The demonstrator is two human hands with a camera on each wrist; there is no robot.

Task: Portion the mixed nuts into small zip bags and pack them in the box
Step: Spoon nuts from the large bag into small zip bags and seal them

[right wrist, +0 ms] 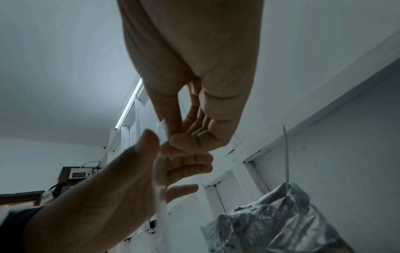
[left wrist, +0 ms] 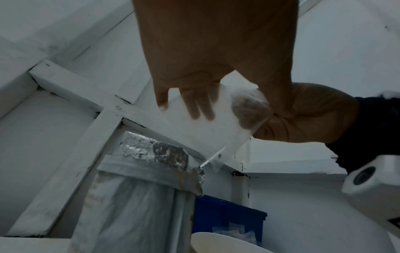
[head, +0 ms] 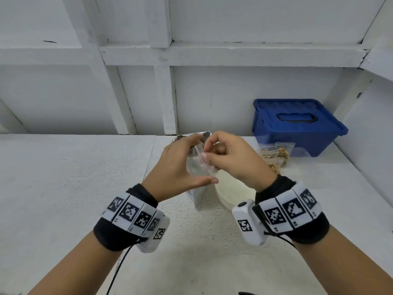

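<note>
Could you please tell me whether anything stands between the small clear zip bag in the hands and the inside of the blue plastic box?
Yes: the blue plastic box has its lid closed. The small clear zip bag, held between left hand and right hand, cannot go in until that lid is opened.

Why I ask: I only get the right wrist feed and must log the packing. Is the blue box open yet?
Observer: No. The blue box stands at the back right of the table with its lid on.
Operator: Any bags filled?
Observer: Yes. The filled zip bags lie on the table in front of the box, not inside it.
Operator: What's under the right hand?
Observer: A white bowl. The part that shows holds no nuts.
</note>
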